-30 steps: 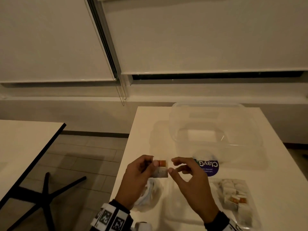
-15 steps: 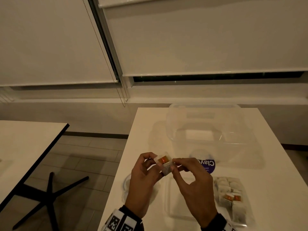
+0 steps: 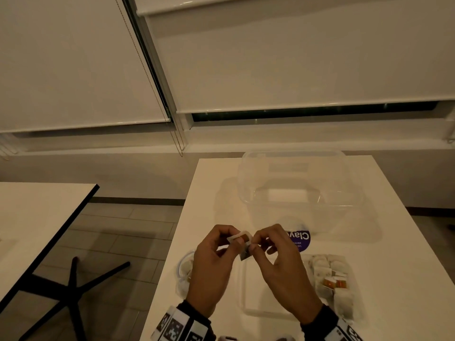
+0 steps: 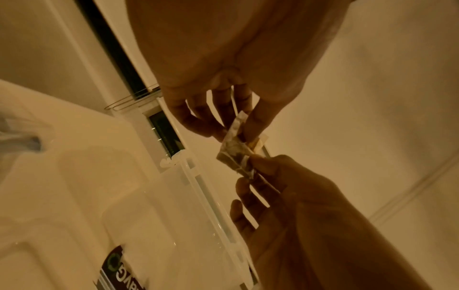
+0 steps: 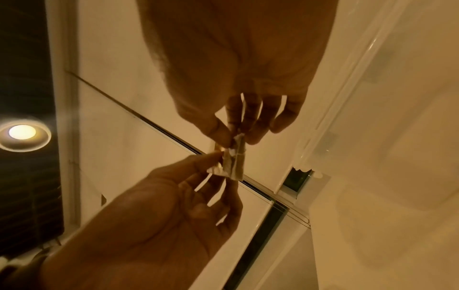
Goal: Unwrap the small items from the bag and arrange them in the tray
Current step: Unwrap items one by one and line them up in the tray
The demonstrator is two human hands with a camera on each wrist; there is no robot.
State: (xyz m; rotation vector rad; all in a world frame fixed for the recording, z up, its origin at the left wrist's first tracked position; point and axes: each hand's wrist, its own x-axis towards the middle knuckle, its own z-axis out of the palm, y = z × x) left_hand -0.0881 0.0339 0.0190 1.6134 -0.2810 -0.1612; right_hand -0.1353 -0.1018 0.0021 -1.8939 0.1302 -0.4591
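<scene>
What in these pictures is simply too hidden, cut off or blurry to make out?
- Small packet contents: head view too small, wrist views dim and blurred; both hands' fingers cover its edges.
- Purple label: right hand hides part of the text in the head view.
- Bag: left hand covers most of it.
- Tray near edge: hidden behind the right wrist.
- Wrapped items: print too small.

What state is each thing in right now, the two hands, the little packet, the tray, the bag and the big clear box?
left hand: pinching the packet
right hand: pinching the packet's other side
small packet: held above the table, wrapper on
tray: flat on the table, wrapped items along its right side
bag: crumpled, under the left hand
clear box: open-topped
</scene>
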